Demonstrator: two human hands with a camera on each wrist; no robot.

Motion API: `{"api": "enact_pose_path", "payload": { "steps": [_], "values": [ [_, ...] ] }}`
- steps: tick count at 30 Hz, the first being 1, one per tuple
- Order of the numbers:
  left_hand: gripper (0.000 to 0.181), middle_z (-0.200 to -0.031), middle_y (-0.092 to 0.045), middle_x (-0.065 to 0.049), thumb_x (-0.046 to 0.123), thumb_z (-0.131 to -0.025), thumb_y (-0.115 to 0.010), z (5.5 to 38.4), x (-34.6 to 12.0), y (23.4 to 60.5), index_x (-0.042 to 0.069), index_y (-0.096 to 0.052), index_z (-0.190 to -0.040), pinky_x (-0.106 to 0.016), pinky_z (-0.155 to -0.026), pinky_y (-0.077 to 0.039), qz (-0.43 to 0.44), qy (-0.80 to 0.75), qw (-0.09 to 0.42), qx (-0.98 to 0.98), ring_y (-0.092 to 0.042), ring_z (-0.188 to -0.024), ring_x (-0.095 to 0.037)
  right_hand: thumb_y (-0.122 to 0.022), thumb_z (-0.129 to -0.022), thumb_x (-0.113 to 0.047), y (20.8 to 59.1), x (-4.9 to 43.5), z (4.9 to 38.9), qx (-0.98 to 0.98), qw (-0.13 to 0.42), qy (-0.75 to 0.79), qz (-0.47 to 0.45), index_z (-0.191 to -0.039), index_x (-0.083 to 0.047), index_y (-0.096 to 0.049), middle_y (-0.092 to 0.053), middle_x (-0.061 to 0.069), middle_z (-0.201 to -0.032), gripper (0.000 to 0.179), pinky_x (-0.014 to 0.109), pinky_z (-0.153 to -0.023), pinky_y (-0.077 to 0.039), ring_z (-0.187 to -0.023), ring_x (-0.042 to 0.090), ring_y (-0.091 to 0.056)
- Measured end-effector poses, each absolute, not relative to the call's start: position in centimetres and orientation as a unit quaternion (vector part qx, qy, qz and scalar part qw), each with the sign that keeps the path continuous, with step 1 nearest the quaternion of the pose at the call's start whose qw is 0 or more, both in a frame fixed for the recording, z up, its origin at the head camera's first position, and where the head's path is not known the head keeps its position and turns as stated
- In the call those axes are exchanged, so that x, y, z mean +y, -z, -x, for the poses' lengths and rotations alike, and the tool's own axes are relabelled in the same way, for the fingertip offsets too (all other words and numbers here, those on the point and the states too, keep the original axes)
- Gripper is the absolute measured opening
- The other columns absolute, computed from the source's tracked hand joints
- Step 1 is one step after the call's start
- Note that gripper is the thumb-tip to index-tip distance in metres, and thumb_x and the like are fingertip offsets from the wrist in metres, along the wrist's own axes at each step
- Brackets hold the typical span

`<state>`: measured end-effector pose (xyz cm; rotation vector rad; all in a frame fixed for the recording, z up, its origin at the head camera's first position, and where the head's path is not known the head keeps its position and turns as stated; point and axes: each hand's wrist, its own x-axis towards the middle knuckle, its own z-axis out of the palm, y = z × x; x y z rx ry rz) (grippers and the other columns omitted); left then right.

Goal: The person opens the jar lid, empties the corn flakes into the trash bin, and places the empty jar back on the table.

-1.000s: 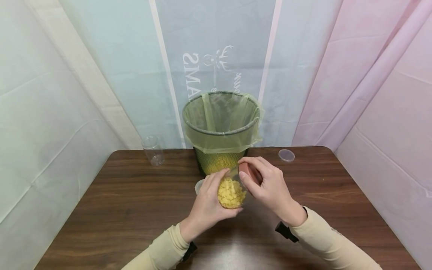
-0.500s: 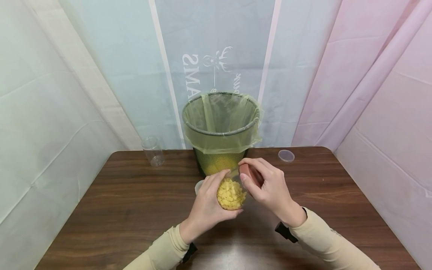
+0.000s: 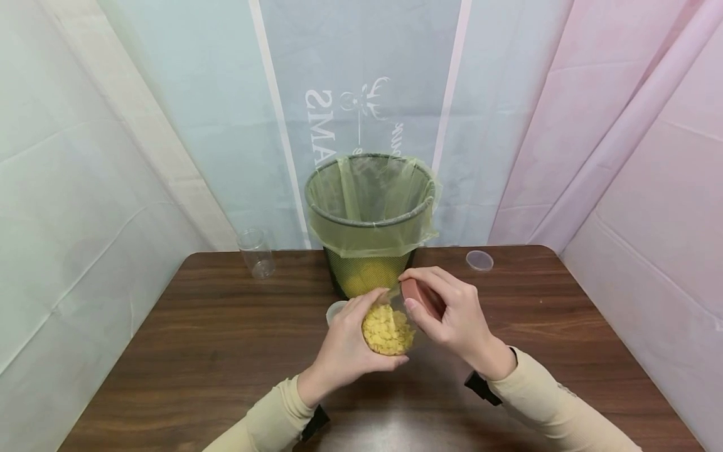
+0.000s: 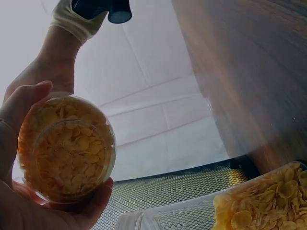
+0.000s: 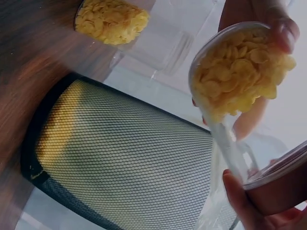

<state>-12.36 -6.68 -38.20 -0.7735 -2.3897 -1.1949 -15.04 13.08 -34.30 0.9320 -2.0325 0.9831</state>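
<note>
We had a dark wood-grain table (image 3: 226,339) before us, glare bright on its near side, and pale cloth walls (image 3: 209,107) on three sides: whitish-green at left, blue-grey behind, pink at right. Centre back stood the mesh bin (image 5: 129,153), a yellow-green liner (image 3: 373,242) folded over its rim, something yellow (image 3: 369,276) showing low through the mesh. Far left, a clear jar (image 3: 256,254); far right, a clear disc (image 3: 479,260) lying flat. And there was writing! On the back cloth we caught white letters (image 3: 321,130), S, M, A, turned sideways and seemingly reversed, then an antlered emblem (image 3: 375,97) and some script we couldn't read. In front of the bin, the left hand (image 3: 341,351) gripped a tilted jar of yellow flakes (image 3: 388,329), while the right hand (image 3: 454,317) pinched a reddish-brown round piece (image 3: 419,298) by its mouth. Just beyond, a second flake-filled jar (image 5: 112,21) stood on the wood.
</note>
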Motion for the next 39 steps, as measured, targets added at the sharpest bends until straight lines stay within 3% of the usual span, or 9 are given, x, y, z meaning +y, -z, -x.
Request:
{"api": "enact_pose_path", "payload": {
  "steps": [18, 26, 29, 34, 39],
  "values": [
    [0.093, -0.12, -0.059, 0.009, 0.036, -0.052, -0.091, 12.5, -7.0, 37.7, 0.018, -0.049, -0.133, -0.025, -0.088, -0.049, 0.286, 0.455, 0.128, -0.834, -0.056, -0.105, -0.005, -0.051, -0.091, -0.036, 34.4, 13.6, 16.7, -0.67, 0.367, -0.388, -0.516, -0.105, 0.001, -0.065, -0.065, 0.014, -0.101, 0.042, 0.024, -0.064, -0.05, -0.088, 0.021, -0.063],
    [0.093, -0.121, -0.06, 0.004, 0.037, -0.051, -0.091, 12.2, -7.1, 37.5, 0.02, -0.048, -0.132, -0.027, -0.089, -0.049, 0.285, 0.444, 0.136, -0.839, -0.055, -0.106, -0.006, -0.049, -0.091, -0.037, 34.3, 13.7, 17.2, -0.643, 0.364, -0.381, -0.557, -0.104, 0.005, -0.065, -0.064, 0.019, -0.102, 0.046, 0.026, -0.066, -0.052, -0.092, 0.025, -0.064],
    [0.093, -0.121, -0.061, 0.0, 0.037, -0.052, -0.091, 12.2, -7.0, 37.5, 0.019, -0.049, -0.132, -0.027, -0.089, -0.049, 0.283, 0.446, 0.135, -0.838, -0.055, -0.106, -0.007, -0.05, -0.092, -0.036, 34.3, 13.9, 17.3, -0.652, 0.345, -0.379, -0.559, -0.107, 0.005, -0.064, -0.064, 0.02, -0.106, 0.046, 0.025, -0.068, -0.052, -0.095, 0.025, -0.063],
    [0.094, -0.121, -0.06, 0.002, 0.038, -0.052, -0.091, 12.3, -6.9, 37.7, 0.016, -0.049, -0.133, -0.027, -0.089, -0.049, 0.275, 0.436, 0.15, -0.843, -0.055, -0.106, -0.007, -0.053, -0.093, -0.032, 34.1, 14.2, 16.8, -0.706, 0.275, -0.394, -0.521, -0.123, 0.002, -0.056, -0.06, 0.014, -0.12, 0.045, 0.021, -0.082, -0.046, -0.107, 0.022, -0.058],
    [0.095, -0.121, -0.058, 0.004, 0.04, -0.052, -0.09, 12.3, -6.8, 37.9, 0.016, -0.048, -0.134, -0.029, -0.089, -0.049, 0.26, 0.421, 0.157, -0.855, -0.054, -0.107, -0.007, -0.058, -0.092, -0.016, 33.8, 14.4, 15.9, -0.779, 0.211, -0.406, -0.428, -0.136, -0.01, -0.047, -0.056, 0.0, -0.122, 0.046, 0.021, -0.08, -0.044, -0.097, 0.009, -0.057]
  ]
}}
